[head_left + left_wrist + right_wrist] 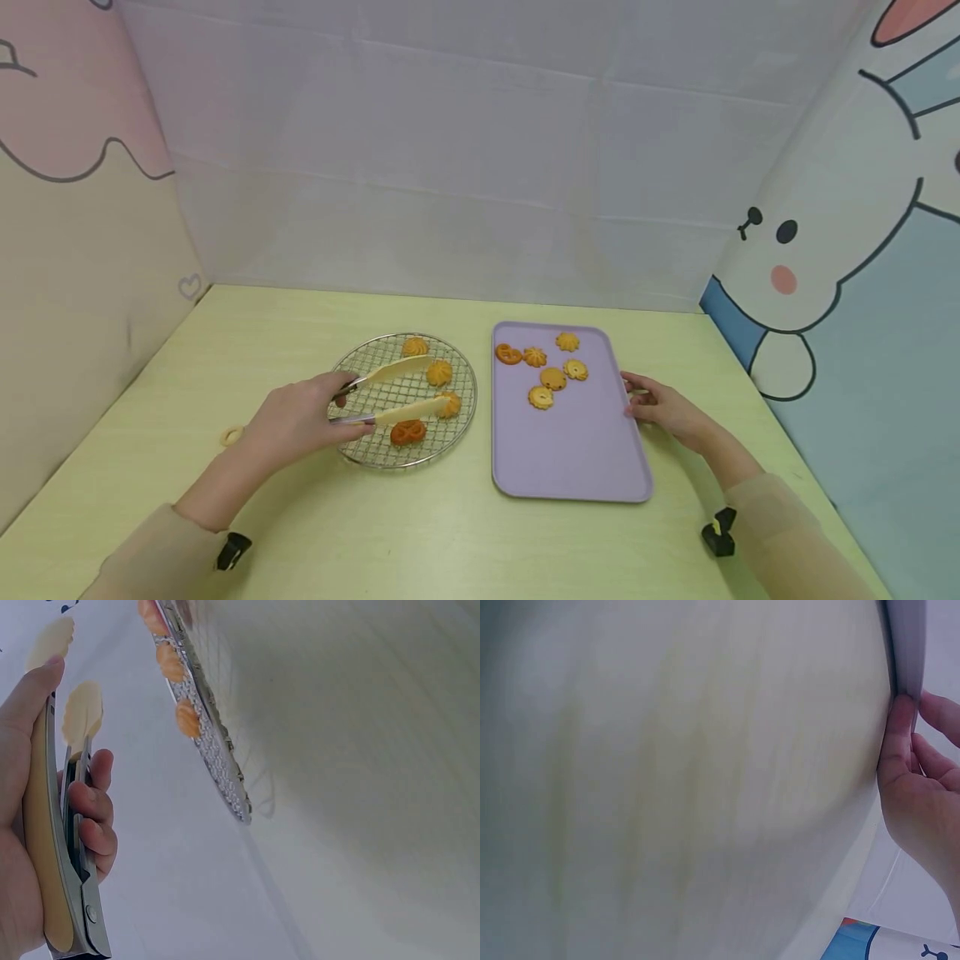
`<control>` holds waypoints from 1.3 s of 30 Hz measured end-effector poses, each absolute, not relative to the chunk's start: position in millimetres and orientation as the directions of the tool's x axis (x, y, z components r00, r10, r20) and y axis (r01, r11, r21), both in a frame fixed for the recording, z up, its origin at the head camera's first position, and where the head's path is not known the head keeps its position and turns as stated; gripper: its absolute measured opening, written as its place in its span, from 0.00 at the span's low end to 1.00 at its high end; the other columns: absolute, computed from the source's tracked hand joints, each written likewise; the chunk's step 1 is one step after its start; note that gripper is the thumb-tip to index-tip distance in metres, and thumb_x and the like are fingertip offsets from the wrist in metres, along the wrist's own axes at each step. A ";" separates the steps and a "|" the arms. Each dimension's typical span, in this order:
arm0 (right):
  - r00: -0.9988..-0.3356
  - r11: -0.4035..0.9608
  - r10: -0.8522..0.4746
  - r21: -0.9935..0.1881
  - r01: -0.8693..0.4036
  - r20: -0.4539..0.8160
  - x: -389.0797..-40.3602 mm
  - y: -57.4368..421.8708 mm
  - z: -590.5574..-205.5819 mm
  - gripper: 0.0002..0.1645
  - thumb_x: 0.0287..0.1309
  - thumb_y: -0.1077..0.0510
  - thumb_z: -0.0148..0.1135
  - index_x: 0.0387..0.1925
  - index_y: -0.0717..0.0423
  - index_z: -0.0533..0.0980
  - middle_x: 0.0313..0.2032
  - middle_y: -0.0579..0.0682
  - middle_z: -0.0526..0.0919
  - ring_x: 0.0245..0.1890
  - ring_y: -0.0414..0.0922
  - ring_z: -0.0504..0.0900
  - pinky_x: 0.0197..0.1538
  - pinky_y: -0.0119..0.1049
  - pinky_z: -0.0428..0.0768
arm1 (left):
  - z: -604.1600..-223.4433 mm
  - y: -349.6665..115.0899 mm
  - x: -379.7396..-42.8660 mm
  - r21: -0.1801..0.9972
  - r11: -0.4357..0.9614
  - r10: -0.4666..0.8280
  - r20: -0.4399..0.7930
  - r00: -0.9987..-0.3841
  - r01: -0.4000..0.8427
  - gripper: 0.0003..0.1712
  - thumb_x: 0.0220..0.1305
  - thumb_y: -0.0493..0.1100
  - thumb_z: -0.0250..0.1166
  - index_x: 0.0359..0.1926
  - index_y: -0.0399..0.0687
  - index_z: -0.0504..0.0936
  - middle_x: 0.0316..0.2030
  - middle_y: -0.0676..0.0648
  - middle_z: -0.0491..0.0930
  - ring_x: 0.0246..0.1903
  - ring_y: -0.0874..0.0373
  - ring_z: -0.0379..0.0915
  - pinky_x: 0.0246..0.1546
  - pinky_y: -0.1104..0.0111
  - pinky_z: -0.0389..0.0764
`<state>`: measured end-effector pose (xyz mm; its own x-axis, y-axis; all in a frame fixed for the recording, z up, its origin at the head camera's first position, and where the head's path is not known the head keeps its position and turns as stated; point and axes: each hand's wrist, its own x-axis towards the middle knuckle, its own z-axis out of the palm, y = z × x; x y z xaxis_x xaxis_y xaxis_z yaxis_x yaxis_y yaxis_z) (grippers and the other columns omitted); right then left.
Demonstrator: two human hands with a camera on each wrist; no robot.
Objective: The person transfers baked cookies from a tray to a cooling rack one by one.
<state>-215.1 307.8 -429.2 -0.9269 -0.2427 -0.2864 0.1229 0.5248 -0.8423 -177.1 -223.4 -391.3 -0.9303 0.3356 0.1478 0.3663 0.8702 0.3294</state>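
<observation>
One pair of tongs point(396, 369) sits in the left hand point(300, 419), its two pale tips spread apart above a round wire rack point(365, 452). In the head view the hand hides most of the handle; the left wrist view shows it, with the fingers curled round one arm, the thumb along the other, and the metal hinge end near the palm.

Four biscuits lie on the rack: three ridged round ones point(439, 372) toward its right side and a darker pretzel point(407, 432) near its front. The left wrist view sees the rack almost edge-on.

Beside the rack stands a lavender tray point(566, 454), bearing six biscuits in its back half, one of them pretzel-shaped. The right hand point(670, 414) is at its right edge; only the right wrist view shows clearly how thumb and fingers pinch the rim.

A ring-shaped biscuit point(232, 435) lies on the pale yellow table point(420, 542), beside the left forearm, seen by the head camera alone. Farther out, a cartoon rabbit point(825, 208) decorates the right wall.
</observation>
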 end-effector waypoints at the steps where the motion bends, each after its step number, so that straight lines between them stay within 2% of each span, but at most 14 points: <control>1: -0.927 0.524 -0.242 -0.843 0.124 -0.286 -215.2 308.1 -429.4 0.41 0.63 0.61 0.57 0.71 0.63 0.50 0.59 0.65 0.61 0.47 0.47 0.67 0.44 0.26 0.75 | -389.1 -221.6 -177.9 0.336 0.869 0.334 0.145 -0.931 0.364 0.39 0.45 0.67 0.70 0.53 0.50 0.75 0.32 0.53 0.79 0.19 0.63 0.65 0.19 0.68 0.67; 5: -0.926 0.525 -0.242 -0.842 0.127 -0.291 -215.4 308.2 -429.9 0.41 0.63 0.61 0.58 0.71 0.63 0.50 0.60 0.65 0.61 0.47 0.47 0.67 0.44 0.26 0.75 | -382.3 -215.0 -181.5 0.340 0.865 0.338 0.149 -0.929 0.369 0.40 0.45 0.66 0.70 0.55 0.49 0.72 0.33 0.52 0.80 0.19 0.62 0.67 0.19 0.68 0.68; 10: -0.925 0.536 -0.239 -0.835 0.129 -0.296 -215.7 307.4 -428.4 0.41 0.63 0.61 0.57 0.71 0.63 0.50 0.60 0.64 0.61 0.48 0.48 0.67 0.44 0.27 0.74 | -376.8 -209.5 -187.8 0.318 0.855 0.366 0.188 -0.911 0.409 0.36 0.46 0.65 0.70 0.50 0.49 0.74 0.31 0.52 0.79 0.21 0.62 0.68 0.19 0.68 0.68; 16: -0.927 0.533 -0.246 -0.838 0.116 -0.285 -216.5 308.6 -428.3 0.40 0.63 0.61 0.57 0.71 0.63 0.50 0.60 0.65 0.62 0.48 0.48 0.67 0.44 0.26 0.74 | -371.7 -202.3 -198.6 0.309 0.851 0.389 0.173 -0.905 0.425 0.35 0.46 0.67 0.69 0.48 0.51 0.74 0.31 0.54 0.76 0.21 0.62 0.66 0.19 0.68 0.67; 24: -0.927 0.526 -0.251 -0.843 0.112 -0.280 -217.2 309.8 -430.7 0.40 0.63 0.62 0.57 0.71 0.64 0.50 0.60 0.65 0.62 0.48 0.48 0.67 0.44 0.26 0.75 | -364.9 -188.0 -213.0 0.315 0.837 0.411 0.176 -0.894 0.447 0.37 0.47 0.66 0.69 0.53 0.52 0.74 0.32 0.54 0.77 0.24 0.61 0.69 0.23 0.68 0.69; 31: -0.927 0.526 -0.249 -0.843 0.114 -0.282 -218.1 309.5 -432.5 0.40 0.62 0.62 0.58 0.70 0.65 0.51 0.60 0.65 0.62 0.47 0.47 0.68 0.44 0.26 0.75 | -364.9 -175.9 -228.7 0.277 0.831 0.445 0.190 -0.875 0.483 0.38 0.48 0.68 0.68 0.53 0.49 0.73 0.32 0.52 0.79 0.26 0.61 0.71 0.23 0.67 0.72; 39: -0.927 0.525 -0.250 -0.844 0.113 -0.280 -216.8 308.4 -432.1 0.40 0.63 0.62 0.57 0.70 0.65 0.50 0.60 0.65 0.61 0.47 0.45 0.67 0.44 0.26 0.74 | -367.2 -156.6 -247.8 0.227 0.846 0.466 0.129 -0.876 0.483 0.43 0.48 0.71 0.65 0.56 0.47 0.72 0.34 0.53 0.79 0.28 0.61 0.72 0.25 0.68 0.73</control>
